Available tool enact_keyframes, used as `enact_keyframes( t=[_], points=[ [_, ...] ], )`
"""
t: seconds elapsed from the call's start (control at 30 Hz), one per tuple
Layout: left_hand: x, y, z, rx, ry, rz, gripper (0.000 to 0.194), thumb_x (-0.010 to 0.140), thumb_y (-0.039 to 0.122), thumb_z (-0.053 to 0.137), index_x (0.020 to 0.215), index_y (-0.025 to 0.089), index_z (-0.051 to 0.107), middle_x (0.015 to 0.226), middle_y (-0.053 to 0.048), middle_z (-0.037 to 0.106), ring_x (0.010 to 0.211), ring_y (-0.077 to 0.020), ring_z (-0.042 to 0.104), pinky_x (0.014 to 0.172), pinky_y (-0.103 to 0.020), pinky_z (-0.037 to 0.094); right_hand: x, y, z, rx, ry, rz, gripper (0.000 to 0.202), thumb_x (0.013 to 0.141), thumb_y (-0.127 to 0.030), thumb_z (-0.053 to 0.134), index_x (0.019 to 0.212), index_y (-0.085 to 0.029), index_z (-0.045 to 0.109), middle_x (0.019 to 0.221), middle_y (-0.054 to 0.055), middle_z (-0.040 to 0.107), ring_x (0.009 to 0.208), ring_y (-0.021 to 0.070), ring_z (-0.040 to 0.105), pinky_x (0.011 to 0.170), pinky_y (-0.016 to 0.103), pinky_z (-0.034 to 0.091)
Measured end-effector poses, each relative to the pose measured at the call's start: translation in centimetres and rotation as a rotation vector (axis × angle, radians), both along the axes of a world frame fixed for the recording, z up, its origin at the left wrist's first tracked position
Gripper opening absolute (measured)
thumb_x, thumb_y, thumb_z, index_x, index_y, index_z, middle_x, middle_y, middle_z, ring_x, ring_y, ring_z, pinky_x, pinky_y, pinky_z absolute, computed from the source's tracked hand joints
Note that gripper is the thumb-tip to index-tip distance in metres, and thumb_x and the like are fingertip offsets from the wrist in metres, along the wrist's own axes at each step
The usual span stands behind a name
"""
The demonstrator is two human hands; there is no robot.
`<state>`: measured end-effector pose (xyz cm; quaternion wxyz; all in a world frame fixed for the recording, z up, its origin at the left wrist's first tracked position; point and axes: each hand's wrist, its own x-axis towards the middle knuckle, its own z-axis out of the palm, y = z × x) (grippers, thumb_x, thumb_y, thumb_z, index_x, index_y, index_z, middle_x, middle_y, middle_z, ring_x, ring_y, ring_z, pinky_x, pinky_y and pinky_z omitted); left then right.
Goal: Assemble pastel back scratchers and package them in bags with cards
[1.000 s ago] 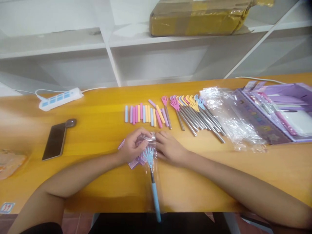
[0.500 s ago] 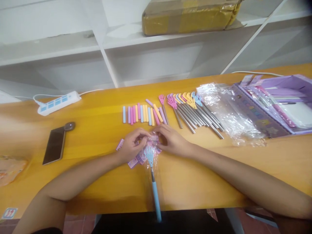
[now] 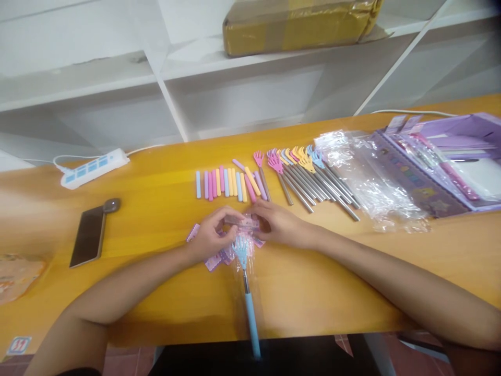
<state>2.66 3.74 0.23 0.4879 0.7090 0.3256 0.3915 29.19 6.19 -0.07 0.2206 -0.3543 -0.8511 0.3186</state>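
A blue back scratcher (image 3: 251, 318) lies in a clear plastic bag (image 3: 250, 261), its hand-shaped head away from me and its handle reaching past the table's front edge. At the bag's far end, my left hand (image 3: 215, 232) pinches the left side of the top. My right hand (image 3: 276, 224) has its fingers closed on the right side of the same end. Pink and purple printed cards (image 3: 215, 261) lie under and beside my hands. Beyond them are rows of coloured handle tubes (image 3: 225, 183) and several metal back scratcher rods (image 3: 309, 183) with hand-shaped heads.
Empty clear bags (image 3: 376, 183) are heaped at the right, against a purple box (image 3: 430, 193) holding packed items. A phone (image 3: 88, 235), a small dark mouse-like object (image 3: 112, 204) and a power strip (image 3: 96, 168) lie at the left. A taped carton (image 3: 301, 26) rests on the shelf.
My fingers have shifted slightly at the bag's top, and its flat edge shows more plainly between them. The right hand sits a little further right. The view has tilted slightly.
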Motion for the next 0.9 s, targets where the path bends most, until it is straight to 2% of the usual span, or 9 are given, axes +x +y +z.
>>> enact_keyframes(
  t=[0.2, 0.33, 0.43, 0.63, 0.7, 0.83, 0.9],
  points=[
    [-0.37, 0.05, -0.02, -0.001, 0.074, -0.063, 0.046, 0.092, 0.007, 0.062, 0.134, 0.024, 0.069, 0.120, -0.009, 0.066, 0.102, -0.0190, 0.066, 0.086, -0.030, 0.056, -0.08, 0.01, 0.00, -0.016, 0.041, -0.018, 0.031, 0.087, -0.019, 0.081, 0.115, -0.019, 0.068, 0.117, 0.008, 0.063, 0.101, 0.0196, 0.064, 0.088, 0.031, 0.052],
    [-0.38, 0.17, -0.14, -0.006, 0.052, -0.064, 0.046, 0.094, 0.007, 0.060, 0.135, 0.024, 0.070, 0.121, -0.009, 0.068, 0.107, -0.0196, 0.067, 0.091, -0.031, 0.057, 0.08, 0.32, 0.14, -0.066, 0.065, -0.051, 0.036, 0.085, -0.017, 0.082, 0.116, -0.017, 0.066, 0.106, 0.005, 0.066, 0.086, 0.0149, 0.060, 0.077, 0.027, 0.047],
    [-0.28, 0.29, -0.27, -0.001, 0.021, -0.071, 0.043, 0.097, 0.009, 0.058, 0.136, 0.024, 0.070, 0.124, -0.009, 0.069, 0.110, -0.0192, 0.068, 0.097, -0.032, 0.058, 0.21, 0.51, 0.29, -0.081, 0.039, -0.038, 0.041, 0.084, -0.021, 0.085, 0.121, -0.017, 0.067, 0.102, 0.004, 0.068, 0.084, 0.0147, 0.059, 0.075, 0.026, 0.044],
    [-0.19, 0.30, -0.25, 0.011, -0.010, -0.074, 0.042, 0.098, 0.008, 0.057, 0.134, 0.023, 0.071, 0.123, -0.008, 0.071, 0.109, -0.0182, 0.070, 0.099, -0.032, 0.059, 0.50, 0.43, 0.59, -0.106, 0.010, 0.001, 0.036, 0.078, -0.022, 0.091, 0.106, -0.019, 0.067, 0.095, 0.002, 0.068, 0.084, 0.0152, 0.058, 0.072, 0.025, 0.041],
    [-0.20, 0.28, -0.22, 0.012, -0.001, -0.069, 0.043, 0.098, 0.007, 0.057, 0.135, 0.024, 0.070, 0.124, -0.008, 0.071, 0.111, -0.0180, 0.070, 0.100, -0.031, 0.058, 0.60, 0.40, 0.48, -0.121, 0.047, 0.007, 0.029, 0.081, -0.020, 0.088, 0.100, -0.019, 0.065, 0.092, 0.001, 0.066, 0.080, 0.0136, 0.057, 0.069, 0.024, 0.040],
    [-0.22, 0.34, -0.30, 0.020, 0.007, -0.065, 0.045, 0.097, 0.006, 0.057, 0.136, 0.024, 0.071, 0.125, -0.008, 0.071, 0.113, -0.0183, 0.069, 0.101, -0.032, 0.057, 0.62, 0.43, -0.06, -0.125, 0.162, 0.063, 0.012, 0.092, -0.009, 0.070, 0.092, -0.019, 0.063, 0.081, -0.002, 0.060, 0.073, 0.0112, 0.053, 0.065, 0.023, 0.038],
    [-0.22, 0.39, -0.32, 0.017, -0.002, -0.072, 0.046, 0.097, 0.006, 0.058, 0.136, 0.025, 0.071, 0.126, -0.008, 0.071, 0.113, -0.0188, 0.069, 0.102, -0.033, 0.057, 0.48, 0.43, -0.33, -0.121, 0.204, 0.041, 0.010, 0.098, -0.013, 0.066, 0.093, -0.019, 0.061, 0.081, -0.002, 0.059, 0.071, 0.0110, 0.052, 0.065, 0.024, 0.040]
  ],
)
